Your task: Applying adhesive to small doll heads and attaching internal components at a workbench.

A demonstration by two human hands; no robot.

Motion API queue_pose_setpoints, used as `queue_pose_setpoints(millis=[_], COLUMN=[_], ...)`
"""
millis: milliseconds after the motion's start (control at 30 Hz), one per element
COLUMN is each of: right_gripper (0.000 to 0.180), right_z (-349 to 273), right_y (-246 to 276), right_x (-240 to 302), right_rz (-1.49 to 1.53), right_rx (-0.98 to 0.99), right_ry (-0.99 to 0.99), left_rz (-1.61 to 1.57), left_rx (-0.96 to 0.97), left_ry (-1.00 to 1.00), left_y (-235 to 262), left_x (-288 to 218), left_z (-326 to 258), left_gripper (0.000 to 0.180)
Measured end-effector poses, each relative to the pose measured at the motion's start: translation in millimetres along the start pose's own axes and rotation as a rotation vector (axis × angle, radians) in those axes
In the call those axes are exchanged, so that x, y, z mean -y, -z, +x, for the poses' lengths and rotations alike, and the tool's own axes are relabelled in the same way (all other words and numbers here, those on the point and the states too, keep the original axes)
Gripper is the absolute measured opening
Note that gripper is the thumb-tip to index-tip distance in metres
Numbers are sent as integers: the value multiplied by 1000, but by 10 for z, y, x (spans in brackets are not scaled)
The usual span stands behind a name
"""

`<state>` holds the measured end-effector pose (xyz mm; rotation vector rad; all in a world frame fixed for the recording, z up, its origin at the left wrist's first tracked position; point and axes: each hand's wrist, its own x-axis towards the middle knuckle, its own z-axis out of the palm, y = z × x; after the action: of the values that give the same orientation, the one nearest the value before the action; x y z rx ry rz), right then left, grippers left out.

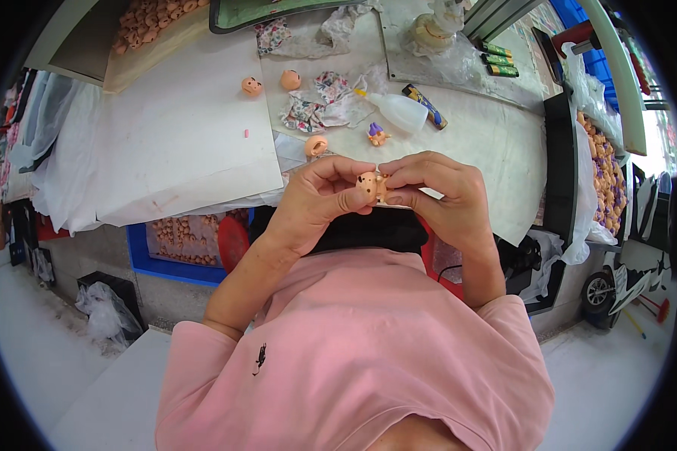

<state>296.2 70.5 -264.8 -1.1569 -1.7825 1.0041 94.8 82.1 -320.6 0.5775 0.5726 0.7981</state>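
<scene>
Close to the table's front edge, my left hand [316, 201] pinches a small peach-coloured doll head [366, 182] between thumb and fingers. Right against it, my right hand [447, 192] grips a small peach doll body [384, 189], mostly covered by my fingertips. Head and body touch; whether they are joined I cannot tell. Just beyond my hands lie a hollow doll head [316, 146] and a small doll figure with a purple top [377, 134]. Two more doll heads, one left [252, 86] and one right [290, 80], sit farther back.
A white squeeze bottle with a yellow tip [400, 111] lies beside a dark tube [426, 107]. Floral cloth [316, 105] is crumpled nearby. A box of doll heads [147, 26] stands far left; a bin of figures [603, 177] is at right. A blue crate [139, 252] sits below the table.
</scene>
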Motion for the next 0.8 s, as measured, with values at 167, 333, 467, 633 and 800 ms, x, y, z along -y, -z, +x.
queue_pose_setpoints(millis=[167, 333, 467, 633, 800], right_gripper=[19, 21, 23, 22, 22], right_z=[-23, -15, -50, -57, 84], right_y=[1, 3, -30, -37, 58], right_x=[-43, -115, -139, -128, -85], right_rz=[-81, -99, -87, -77, -103], right_rx=[7, -21, -57, -108, -17], right_ry=[91, 156, 169, 200, 257], left_rz=[-10, 47, 70, -7, -114], left_rx=[-24, -63, -74, -71, 16], left_ry=[-8, -63, -71, 27, 87], left_y=[-26, -82, -108, -125, -49], left_x=[23, 29, 21, 26, -34], left_z=[18, 28, 21, 47, 61], left_gripper=[27, 28, 29, 23, 21])
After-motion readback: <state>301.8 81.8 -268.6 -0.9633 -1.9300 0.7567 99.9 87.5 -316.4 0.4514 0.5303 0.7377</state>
